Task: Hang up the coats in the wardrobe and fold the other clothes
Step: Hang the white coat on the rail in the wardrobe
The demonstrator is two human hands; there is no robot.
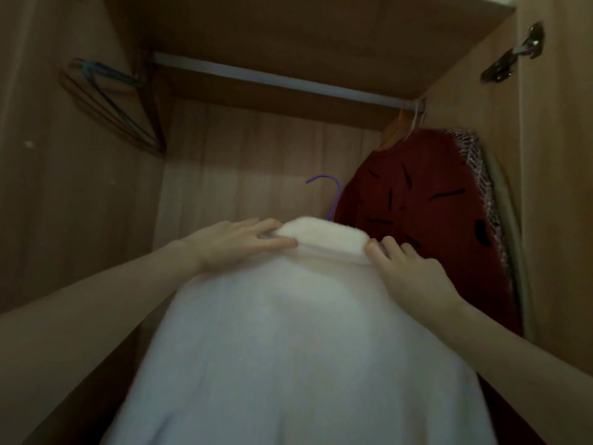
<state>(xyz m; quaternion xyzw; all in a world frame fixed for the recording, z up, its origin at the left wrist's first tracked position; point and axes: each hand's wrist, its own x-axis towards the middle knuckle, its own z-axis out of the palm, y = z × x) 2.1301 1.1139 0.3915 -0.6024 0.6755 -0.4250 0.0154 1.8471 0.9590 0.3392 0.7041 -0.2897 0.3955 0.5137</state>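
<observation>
Inside the wardrobe (263,149) a rail (282,80) runs under the shelf (321,33). Spare hangers (112,104) hang at its left end, a sweater (426,213) at its right end. A coat (288,348) on a hanger (330,194) is in front, left of the sweater

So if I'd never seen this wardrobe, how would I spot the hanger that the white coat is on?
Start at the metal rail across the top of the wardrobe, then drop to the white coat that both hands hold at the collar. A thin purple hook rises just behind that collar, still below the rail. It is the only purple one; the spare hangers bunch at the rail's left end.
</observation>
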